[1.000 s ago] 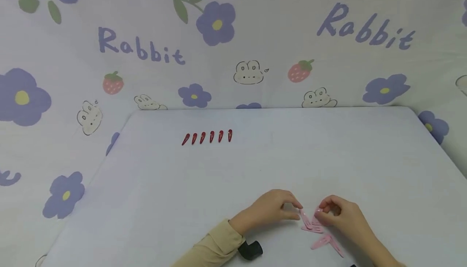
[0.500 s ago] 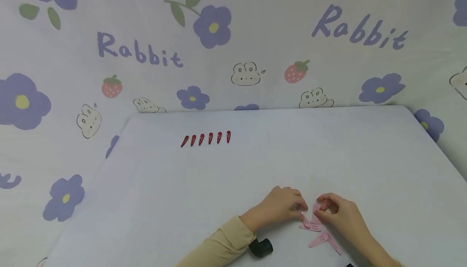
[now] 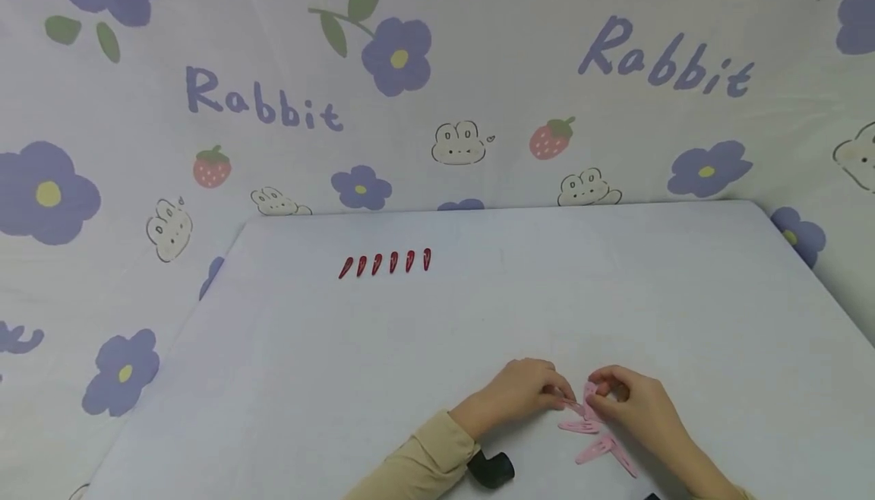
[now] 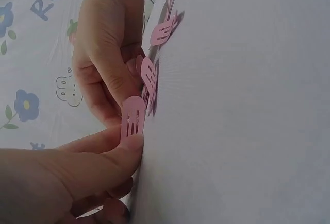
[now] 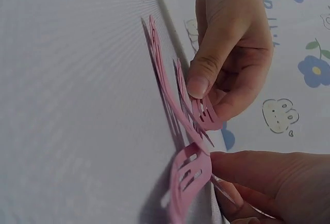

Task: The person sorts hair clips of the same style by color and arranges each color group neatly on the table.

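Observation:
My left hand (image 3: 522, 393) pinches a pink snap hair clip (image 4: 133, 116) between thumb and forefinger, its slotted end jutting out past the fingertips. Just to the right, my right hand (image 3: 632, 405) holds another pink hair clip (image 3: 590, 392) by thumb and fingers, low over the table; its lower part overlaps the left hand's clip in the head view. A loose pink clip (image 3: 578, 427) lies just below both hands. Nearer the front, two more pink clips (image 3: 595, 450) lie with their ends meeting at an angle.
Several red hair clips (image 3: 393, 262) lie in a row toward the back of the white table (image 3: 307, 348). A black curved piece (image 3: 494, 471) sits by the left sleeve (image 3: 424, 454). Behind the table hangs a cloth (image 3: 273, 21) printed with rabbits and flowers.
My left hand has moved slightly right and closed its fingers on a pink clip, which has turned from steep to flatter. The right hand stays at its clip. The head view has shifted a little.

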`<state>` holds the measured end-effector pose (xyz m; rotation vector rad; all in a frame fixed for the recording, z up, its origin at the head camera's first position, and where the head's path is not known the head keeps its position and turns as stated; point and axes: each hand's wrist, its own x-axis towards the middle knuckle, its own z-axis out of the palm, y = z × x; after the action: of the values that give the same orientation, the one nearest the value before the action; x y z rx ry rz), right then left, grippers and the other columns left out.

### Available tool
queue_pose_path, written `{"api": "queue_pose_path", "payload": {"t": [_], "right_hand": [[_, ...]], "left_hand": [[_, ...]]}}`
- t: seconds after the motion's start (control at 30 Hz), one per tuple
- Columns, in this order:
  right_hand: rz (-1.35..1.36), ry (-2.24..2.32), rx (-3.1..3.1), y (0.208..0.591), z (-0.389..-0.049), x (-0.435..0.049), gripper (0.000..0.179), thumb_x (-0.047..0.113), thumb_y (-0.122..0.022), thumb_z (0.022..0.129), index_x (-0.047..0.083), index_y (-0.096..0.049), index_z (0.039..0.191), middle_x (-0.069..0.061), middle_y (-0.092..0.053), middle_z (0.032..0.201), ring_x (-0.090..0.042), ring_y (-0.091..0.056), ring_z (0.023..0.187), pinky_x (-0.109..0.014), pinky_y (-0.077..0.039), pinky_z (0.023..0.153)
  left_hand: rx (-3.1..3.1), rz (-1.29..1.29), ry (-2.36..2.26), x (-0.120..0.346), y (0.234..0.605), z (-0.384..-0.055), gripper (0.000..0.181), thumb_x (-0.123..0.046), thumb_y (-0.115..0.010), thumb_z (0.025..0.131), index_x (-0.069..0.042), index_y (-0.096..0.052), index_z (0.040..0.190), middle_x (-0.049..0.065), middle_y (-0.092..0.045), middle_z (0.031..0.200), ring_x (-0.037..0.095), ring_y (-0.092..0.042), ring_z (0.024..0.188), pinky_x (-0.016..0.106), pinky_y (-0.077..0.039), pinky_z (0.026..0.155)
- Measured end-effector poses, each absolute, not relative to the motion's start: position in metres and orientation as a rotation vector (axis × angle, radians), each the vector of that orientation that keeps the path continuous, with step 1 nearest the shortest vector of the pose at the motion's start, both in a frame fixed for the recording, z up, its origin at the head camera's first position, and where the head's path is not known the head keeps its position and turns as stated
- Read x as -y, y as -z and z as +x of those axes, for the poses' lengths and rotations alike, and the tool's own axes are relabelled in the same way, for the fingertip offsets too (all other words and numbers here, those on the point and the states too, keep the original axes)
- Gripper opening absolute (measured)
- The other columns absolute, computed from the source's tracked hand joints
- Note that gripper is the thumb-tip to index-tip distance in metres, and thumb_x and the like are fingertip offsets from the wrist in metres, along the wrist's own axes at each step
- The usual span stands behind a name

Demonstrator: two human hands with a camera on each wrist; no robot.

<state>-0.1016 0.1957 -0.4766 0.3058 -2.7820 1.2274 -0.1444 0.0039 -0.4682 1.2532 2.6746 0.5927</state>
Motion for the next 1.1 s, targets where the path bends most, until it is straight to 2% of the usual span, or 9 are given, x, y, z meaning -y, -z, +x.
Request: {"api": "queue_pose_path", "payload": {"t": [0.17,0.53,0.73,0.87,0.97,1.1], "right_hand": [[0.282,-1.245,2.813,0.475,-0.101,-0.196,0.024,0.014,-0.075,0.072,0.004,-0.064,0.091,0.007,-0.053,0.068,-0.005,-0.033,0.051,-0.022,-0.029,0.045],[0.281,-1.212,2.797,0.478,-0.101,-0.195,0.024,0.015,-0.076,0.07,0.005,-0.065,0.089,0.009,-0.052,0.067,-0.004,-0.033,0.05,-0.022,-0.029,0.044],[0.256,-1.233,2.809,0.478,-0.1,-0.196,0.026,0.017,-0.075,0.072,0.004,-0.065,0.092,0.008,-0.052,0.068,-0.005,-0.034,0.051,-0.023,-0.029,0.045],[0.265,-1.222,2.805,0.48,-0.1,-0.197,0.025,0.014,-0.075,0.071,0.004,-0.066,0.092,0.008,-0.05,0.067,-0.005,-0.034,0.051,-0.022,-0.03,0.045],[0.297,-1.199,2.786,0.481,-0.1,-0.198,0.024,0.011,-0.076,0.069,0.004,-0.066,0.09,0.009,-0.049,0.065,-0.004,-0.034,0.051,-0.021,-0.03,0.044],[0.323,-1.202,2.768,0.481,-0.101,-0.197,0.024,0.012,-0.076,0.069,0.003,-0.067,0.09,0.009,-0.049,0.065,-0.004,-0.034,0.051,-0.022,-0.029,0.044]], "left_hand": [[-2.71,1.205,-0.782,-0.002,0.471,-0.144,0.013,-0.02,-0.065,0.08,-0.018,-0.072,0.091,-0.012,-0.05,0.068,-0.002,-0.037,0.058,0.01,-0.03,0.053],[-2.798,0.79,-1.054,0.004,0.473,-0.145,0.008,-0.022,-0.064,0.084,-0.017,-0.07,0.083,-0.014,-0.055,0.065,-0.001,-0.042,0.056,0.014,-0.034,0.052],[-2.78,0.731,-1.083,0.012,0.469,-0.151,0.015,-0.026,-0.063,0.084,-0.016,-0.068,0.074,-0.015,-0.053,0.063,-0.002,-0.044,0.059,0.014,-0.035,0.055],[-2.759,0.734,-1.103,0.017,0.468,-0.153,0.014,-0.024,-0.065,0.083,-0.014,-0.069,0.075,-0.015,-0.055,0.064,-0.002,-0.045,0.059,0.014,-0.036,0.055],[-2.687,0.711,-1.208,0.02,0.469,-0.154,0.006,-0.017,-0.067,0.08,-0.012,-0.066,0.079,-0.013,-0.056,0.062,-0.002,-0.046,0.058,0.015,-0.036,0.054],[-2.622,0.698,-1.342,0.022,0.47,-0.156,0.009,-0.009,-0.071,0.075,-0.012,-0.063,0.077,-0.012,-0.057,0.06,-0.003,-0.047,0.056,0.015,-0.037,0.053]]}}
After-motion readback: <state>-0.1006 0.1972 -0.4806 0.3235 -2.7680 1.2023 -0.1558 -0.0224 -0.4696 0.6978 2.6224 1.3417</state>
